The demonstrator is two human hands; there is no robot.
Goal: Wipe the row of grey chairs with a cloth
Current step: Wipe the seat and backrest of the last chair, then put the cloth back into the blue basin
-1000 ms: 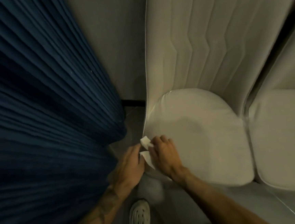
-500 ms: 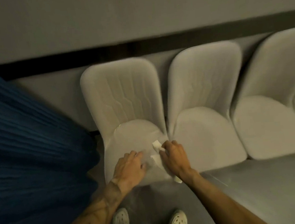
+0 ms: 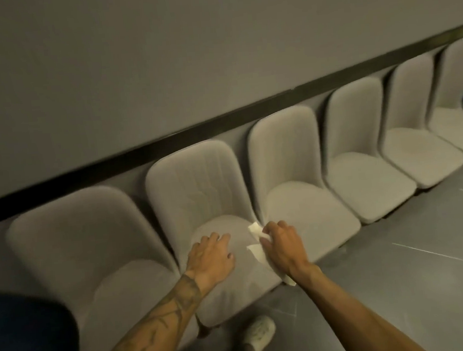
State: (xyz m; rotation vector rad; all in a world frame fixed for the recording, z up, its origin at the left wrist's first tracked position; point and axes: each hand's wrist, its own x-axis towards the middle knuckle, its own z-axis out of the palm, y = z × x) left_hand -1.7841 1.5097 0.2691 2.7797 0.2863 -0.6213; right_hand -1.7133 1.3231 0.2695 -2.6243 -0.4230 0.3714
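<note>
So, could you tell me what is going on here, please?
A person is wiping the row of grey chairs. The right hand holds a white cloth against the seat of the second chair from the left, near its right edge, while the left hand rests flat on the same seat.

View pulled back and swung right: blue curtain (image 3: 29,341) shrank from the left half to the bottom-left corner, and one close-up chair became a row of six chairs (image 3: 365,180). Both hands went from the end chair (image 3: 85,244) by the curtain to the seat of the second chair (image 3: 197,184); left hand (image 3: 211,257) came off the cloth (image 3: 255,228) and lay flat apart from it, right hand (image 3: 283,247) took the cloth to the seat's right edge. One shoe (image 3: 259,331) showed, not two.
</note>
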